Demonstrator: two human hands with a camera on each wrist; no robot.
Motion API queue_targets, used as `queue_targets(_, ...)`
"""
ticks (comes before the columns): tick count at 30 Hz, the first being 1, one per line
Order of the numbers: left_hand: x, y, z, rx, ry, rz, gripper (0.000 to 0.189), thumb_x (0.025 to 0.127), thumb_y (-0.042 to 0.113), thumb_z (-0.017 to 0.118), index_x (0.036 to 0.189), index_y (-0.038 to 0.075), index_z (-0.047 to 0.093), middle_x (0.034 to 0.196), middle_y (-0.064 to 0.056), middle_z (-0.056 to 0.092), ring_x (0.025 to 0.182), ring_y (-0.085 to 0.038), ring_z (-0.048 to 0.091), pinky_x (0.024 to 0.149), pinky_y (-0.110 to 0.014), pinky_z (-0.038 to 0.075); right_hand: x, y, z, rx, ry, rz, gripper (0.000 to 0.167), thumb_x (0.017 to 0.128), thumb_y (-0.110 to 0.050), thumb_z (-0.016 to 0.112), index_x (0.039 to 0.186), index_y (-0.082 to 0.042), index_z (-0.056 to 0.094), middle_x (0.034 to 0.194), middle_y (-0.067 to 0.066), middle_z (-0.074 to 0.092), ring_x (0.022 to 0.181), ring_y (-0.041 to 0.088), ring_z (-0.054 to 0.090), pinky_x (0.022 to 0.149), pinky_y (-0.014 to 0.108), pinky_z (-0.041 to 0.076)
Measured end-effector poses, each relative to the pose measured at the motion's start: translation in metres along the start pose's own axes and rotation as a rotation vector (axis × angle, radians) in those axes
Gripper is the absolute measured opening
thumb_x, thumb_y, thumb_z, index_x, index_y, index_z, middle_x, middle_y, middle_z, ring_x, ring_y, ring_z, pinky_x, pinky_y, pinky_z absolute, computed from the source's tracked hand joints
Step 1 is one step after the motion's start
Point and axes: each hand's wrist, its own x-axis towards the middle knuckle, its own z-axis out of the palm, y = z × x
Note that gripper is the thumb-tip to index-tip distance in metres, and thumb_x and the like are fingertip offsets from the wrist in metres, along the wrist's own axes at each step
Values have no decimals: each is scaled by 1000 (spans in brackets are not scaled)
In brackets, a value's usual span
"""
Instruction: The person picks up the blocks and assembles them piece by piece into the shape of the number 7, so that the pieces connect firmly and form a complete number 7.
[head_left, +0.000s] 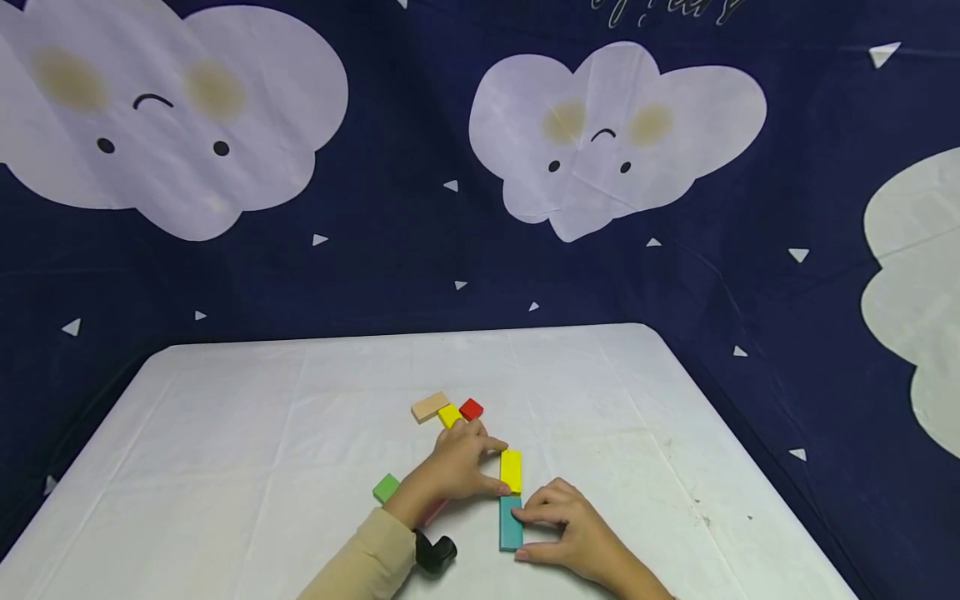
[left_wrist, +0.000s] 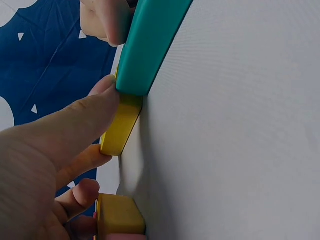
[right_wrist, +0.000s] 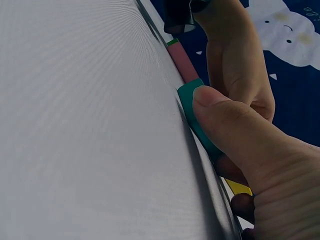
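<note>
On the white table, a yellow block (head_left: 511, 472) and a teal block (head_left: 510, 525) lie end to end in a line. My left hand (head_left: 461, 462) pinches the yellow one lengthwise, with the thumb near where the two blocks meet and the index finger at the far end. From the right, my right hand (head_left: 566, 533) grips the teal block; its thumb is at the near end in the right wrist view, where the teal block (right_wrist: 187, 100) partly covers the yellow. The left wrist view shows the teal end against the yellow block (left_wrist: 122, 125).
Beyond my left hand lie a plain wooden block (head_left: 430, 407), another yellow block (head_left: 450, 415) and a red block (head_left: 471, 409). A green block (head_left: 386, 488) and a pink block (head_left: 435, 511) lie by my left forearm, which partly hides them. A dark blue cloud-print cloth (head_left: 405, 167) hangs behind.
</note>
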Motion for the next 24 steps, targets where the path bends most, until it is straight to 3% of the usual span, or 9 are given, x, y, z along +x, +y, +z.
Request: queue_targets(24,-4,1,-1,-13,3,5,61,72,52,84,125,25,71,96,4,51,90,-13,38,78,-29,29,0,0,0,3,-3,7,40,75,-36,85,109,-16,77,99,-13,70,93,5,54,80,21,48)
